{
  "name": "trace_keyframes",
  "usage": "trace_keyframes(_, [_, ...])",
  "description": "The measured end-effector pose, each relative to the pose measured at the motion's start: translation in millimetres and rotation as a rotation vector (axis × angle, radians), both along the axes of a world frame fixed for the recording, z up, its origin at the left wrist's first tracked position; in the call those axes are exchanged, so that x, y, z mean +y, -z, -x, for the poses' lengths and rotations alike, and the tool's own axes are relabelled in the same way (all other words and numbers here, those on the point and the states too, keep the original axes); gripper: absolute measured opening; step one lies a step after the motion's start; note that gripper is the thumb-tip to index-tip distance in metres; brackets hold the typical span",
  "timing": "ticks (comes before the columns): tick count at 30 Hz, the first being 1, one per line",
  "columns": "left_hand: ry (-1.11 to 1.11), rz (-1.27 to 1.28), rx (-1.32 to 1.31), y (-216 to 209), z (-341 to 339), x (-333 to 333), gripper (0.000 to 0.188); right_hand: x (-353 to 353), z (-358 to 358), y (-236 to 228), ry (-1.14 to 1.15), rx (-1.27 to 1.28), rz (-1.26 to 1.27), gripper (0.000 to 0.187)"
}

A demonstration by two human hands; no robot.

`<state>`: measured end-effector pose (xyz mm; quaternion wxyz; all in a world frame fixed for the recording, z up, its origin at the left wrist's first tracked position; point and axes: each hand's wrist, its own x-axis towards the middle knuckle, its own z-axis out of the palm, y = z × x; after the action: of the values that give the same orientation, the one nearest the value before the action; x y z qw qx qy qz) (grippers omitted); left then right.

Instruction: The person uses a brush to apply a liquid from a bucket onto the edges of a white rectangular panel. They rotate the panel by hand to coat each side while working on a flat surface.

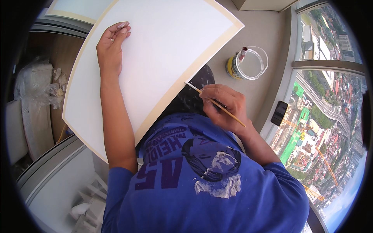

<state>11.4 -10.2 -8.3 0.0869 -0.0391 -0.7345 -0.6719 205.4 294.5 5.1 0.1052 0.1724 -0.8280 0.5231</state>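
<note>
A large white panel (167, 46) with a cream border lies tilted across my lap. My left hand (112, 44) rests on its upper left part, fingers curled and thumb pressed against them; I see nothing held there, and whitish smears mark the fingertips. In my right hand (225, 105) is a slim paintbrush (229, 114) with a wooden handle, pinched between thumb and fingers. Its white-coated tip meets the panel's near right border; whether it touches cannot be made out.
A yellow-labelled paint can (232, 66) stands right of the panel, a red-stained stick-like tool (243, 53) leaning inside. A dark phone (279, 112) sits on the window ledge. Plastic-wrapped material (37, 81) is at the left. Another pale bordered panel (77, 8) shows at the top left.
</note>
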Motion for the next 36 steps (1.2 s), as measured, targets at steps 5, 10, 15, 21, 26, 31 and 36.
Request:
trace_keyframes(5, [0.004, -0.004, -0.007, -1.0, 2.2, 2.8, 0.025, 4.7, 2.4, 0.4, 0.041, 0.016, -0.002, 0.021])
trace_keyframes(10, [0.021, -0.005, 0.011, 0.3, 2.4, 1.4, 0.024, 5.2, 1.0, 0.5, 0.042, 0.049, -0.012, 0.021])
trace_keyframes(15, [0.011, 0.0, 0.007, 0.5, 2.8, 1.5, 0.024, 2.2, -3.5, 0.3, -0.018, 0.021, -0.01, 0.023])
trace_keyframes(21, [0.015, -0.013, 0.011, 2.1, 3.1, 0.3, 0.024, 5.0, -1.9, 5.8, 0.013, 0.023, 0.005, 0.023])
trace_keyframes(26, [0.012, -0.013, 0.009, 1.1, 2.4, 1.0, 0.025, 10.7, 0.6, 0.3, 0.063, 0.002, -0.023, 0.022])
trace_keyframes(31, [0.0, 0.001, 0.0, 0.1, 2.0, 2.5, 0.025, 5.8, -2.8, 3.4, 0.038, 0.027, -0.027, 0.022])
trace_keyframes(36, [-0.011, -0.009, -0.018, -2.6, 2.3, 4.0, 0.024, 6.6, -2.8, -1.2, -0.037, -0.038, 0.098, 0.018])
